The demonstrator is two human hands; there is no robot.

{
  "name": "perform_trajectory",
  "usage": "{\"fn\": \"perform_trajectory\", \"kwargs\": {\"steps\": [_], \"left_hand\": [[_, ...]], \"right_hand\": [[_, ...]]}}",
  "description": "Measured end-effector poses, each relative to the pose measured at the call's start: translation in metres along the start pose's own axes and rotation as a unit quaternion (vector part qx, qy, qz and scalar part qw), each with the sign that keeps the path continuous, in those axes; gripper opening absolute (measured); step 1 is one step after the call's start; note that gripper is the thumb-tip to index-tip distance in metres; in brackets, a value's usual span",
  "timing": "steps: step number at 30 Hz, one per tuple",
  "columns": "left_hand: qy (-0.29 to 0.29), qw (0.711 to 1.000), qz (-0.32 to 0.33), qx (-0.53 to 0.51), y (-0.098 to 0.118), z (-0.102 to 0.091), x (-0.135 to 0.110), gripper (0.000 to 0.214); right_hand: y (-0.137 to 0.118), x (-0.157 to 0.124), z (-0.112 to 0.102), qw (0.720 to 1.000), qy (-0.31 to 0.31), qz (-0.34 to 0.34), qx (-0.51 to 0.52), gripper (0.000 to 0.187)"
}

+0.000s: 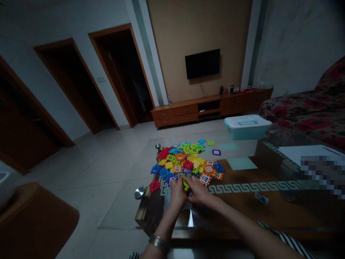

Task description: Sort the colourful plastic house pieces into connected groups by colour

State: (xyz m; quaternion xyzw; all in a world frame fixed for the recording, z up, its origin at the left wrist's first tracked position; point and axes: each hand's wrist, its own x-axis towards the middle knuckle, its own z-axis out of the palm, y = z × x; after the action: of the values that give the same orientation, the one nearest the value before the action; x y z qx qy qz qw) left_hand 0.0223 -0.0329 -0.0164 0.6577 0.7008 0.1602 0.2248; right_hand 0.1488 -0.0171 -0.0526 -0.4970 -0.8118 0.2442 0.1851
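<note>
A heap of colourful interlocking plastic toy pieces [185,162] lies on the near left part of a glass-topped table [258,212], with window-shaped and gear-edged pieces among them. My left hand [178,192], a metal bangle [159,242] on its wrist, and my right hand [198,191] meet at the heap's near edge. Between their fingers is a green plastic piece [185,185], partly hidden by them. A red piece [154,185] lies just left of my left hand.
A lidded turquoise plastic storage box [247,127] stands at the table's far side. A white paper sheet [304,153] lies at the right, partly behind a pixelated patch. A red floral sofa [302,111] runs along the right, and a low wooden cabinet [210,108] stands beyond.
</note>
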Motion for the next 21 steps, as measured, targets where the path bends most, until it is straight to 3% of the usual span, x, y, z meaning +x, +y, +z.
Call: {"fn": "perform_trajectory", "kwargs": {"steps": [11, 21], "left_hand": [[-0.016, 0.999, 0.032, 0.007, -0.0067, 0.0008, 0.0015, 0.05], [-0.019, 0.998, 0.054, -0.01, -0.002, 0.0007, -0.0016, 0.065]], "right_hand": [[0.0019, -0.0013, -0.0001, 1.0, -0.008, -0.028, -0.007, 0.076], [-0.0016, -0.0047, 0.004, 0.998, 0.034, -0.045, 0.001, 0.08]]}}
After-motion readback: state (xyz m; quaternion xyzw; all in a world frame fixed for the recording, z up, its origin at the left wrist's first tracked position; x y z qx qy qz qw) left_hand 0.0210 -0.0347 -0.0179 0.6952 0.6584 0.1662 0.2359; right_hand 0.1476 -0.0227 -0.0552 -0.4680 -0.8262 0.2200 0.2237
